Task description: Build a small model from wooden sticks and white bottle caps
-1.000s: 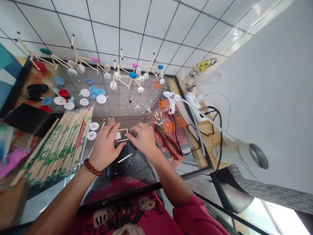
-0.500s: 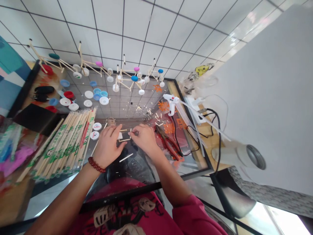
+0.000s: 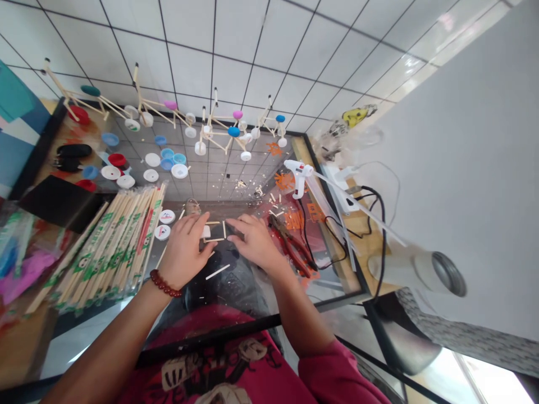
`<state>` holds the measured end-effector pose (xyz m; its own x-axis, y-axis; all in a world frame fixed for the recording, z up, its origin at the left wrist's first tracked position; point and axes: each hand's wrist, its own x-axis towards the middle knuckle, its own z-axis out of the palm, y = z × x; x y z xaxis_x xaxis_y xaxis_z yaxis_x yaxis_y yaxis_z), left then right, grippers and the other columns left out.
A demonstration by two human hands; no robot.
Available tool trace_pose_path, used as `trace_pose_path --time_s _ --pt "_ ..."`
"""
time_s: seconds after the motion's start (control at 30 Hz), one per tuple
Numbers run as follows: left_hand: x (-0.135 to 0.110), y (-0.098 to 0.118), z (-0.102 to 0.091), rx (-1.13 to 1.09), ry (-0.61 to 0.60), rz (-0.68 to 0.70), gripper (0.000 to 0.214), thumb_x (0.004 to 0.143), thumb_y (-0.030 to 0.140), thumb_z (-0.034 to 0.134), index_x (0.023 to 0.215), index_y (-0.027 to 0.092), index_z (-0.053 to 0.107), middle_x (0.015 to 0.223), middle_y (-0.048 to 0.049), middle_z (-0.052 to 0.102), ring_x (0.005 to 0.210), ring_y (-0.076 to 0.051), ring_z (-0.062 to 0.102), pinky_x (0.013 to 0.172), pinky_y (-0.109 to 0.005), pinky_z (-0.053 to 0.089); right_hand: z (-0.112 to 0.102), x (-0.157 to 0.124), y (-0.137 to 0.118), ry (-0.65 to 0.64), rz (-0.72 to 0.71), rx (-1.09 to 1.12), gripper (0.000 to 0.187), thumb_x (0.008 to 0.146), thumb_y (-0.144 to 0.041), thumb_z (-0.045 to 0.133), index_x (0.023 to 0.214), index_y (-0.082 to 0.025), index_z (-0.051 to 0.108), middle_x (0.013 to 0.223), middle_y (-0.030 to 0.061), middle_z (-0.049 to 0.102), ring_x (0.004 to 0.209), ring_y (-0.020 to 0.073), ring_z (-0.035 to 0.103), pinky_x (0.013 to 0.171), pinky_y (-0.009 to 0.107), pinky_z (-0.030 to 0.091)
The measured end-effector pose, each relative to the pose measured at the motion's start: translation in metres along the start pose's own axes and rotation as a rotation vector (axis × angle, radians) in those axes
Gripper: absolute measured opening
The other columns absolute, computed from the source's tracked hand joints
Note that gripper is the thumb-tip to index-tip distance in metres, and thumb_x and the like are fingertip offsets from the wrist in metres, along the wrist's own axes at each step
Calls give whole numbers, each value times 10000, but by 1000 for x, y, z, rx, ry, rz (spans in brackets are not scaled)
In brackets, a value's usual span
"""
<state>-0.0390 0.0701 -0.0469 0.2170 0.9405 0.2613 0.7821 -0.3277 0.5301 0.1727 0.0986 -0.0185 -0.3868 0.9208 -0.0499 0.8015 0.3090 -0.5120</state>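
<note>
Right grip (image 3: 256, 242) is loosely open, nothing in it, little stick frame (image 3: 224, 230) just off its fingertips; left grip (image 3: 185, 245) half-spread, can't tell if it's pinching anything.

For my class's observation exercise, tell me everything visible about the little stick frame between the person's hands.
The small stick frame lies on the glossy tabletop. Three slim, pale, wooden-looking sticks show: two running sideways and a crosspiece at the right end. A white piece shows at the left, beside the left hand, which may hide more. The right hand is just beside the crosspiece. Whether the sticks are joined, or either hand touches them, is unclear.
</note>
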Motion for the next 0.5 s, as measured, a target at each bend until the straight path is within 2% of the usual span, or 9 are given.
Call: trace_pose_path --time_s 0.5 --pt "2 0 0 6 -5 -2 545 917 351 651 1428 189 552 1294 -167 693 1267 -371 606 1117 -545 464 -1 5 1 -27 -27 -1 328 940 -217 738 1259 -289 759 1057 60 752 1033 252 672 887 381 464"
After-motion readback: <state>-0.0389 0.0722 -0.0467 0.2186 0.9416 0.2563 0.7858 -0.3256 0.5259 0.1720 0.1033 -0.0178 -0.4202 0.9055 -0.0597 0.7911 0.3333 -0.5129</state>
